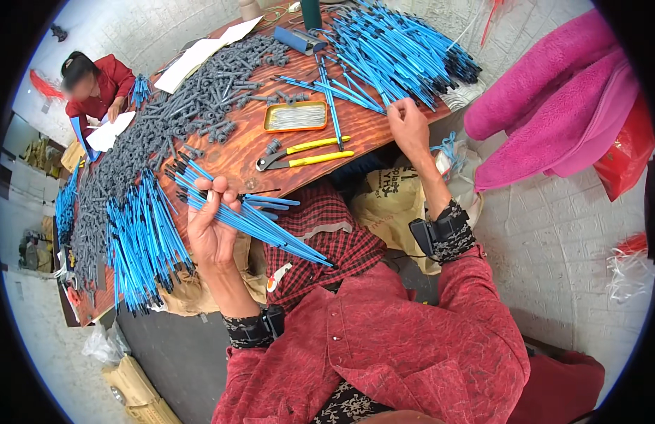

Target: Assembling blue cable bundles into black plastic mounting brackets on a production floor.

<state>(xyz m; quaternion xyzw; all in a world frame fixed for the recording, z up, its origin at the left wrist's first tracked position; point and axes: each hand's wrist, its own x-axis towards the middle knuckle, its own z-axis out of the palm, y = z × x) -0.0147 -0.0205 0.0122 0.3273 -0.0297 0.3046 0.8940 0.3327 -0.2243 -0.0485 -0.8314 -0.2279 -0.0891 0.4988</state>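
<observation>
My left hand (216,219), over the table's near edge, is closed around a fanned bundle of thin blue rods (278,239) with black tips. The bundle slants down toward my lap, and a few rods stick out to the right. At the table's right edge my right hand (410,131) is closed, its fingertips pinching the end of a blue rod beside a big heap of similar blue rods (394,46). Between the hands lie end-cutting pliers (310,153) with yellow handles and a shallow orange tin (266,120) of thin metal pins.
Grey plastic fittings (179,106) cover much of the wooden table (221,159). More blue rods (144,233) hang over its left edge. A dark green cylinder (311,14) stands at the back. Across the table, a person (101,88) handles white paper. A pink fleece (553,92) hangs at right.
</observation>
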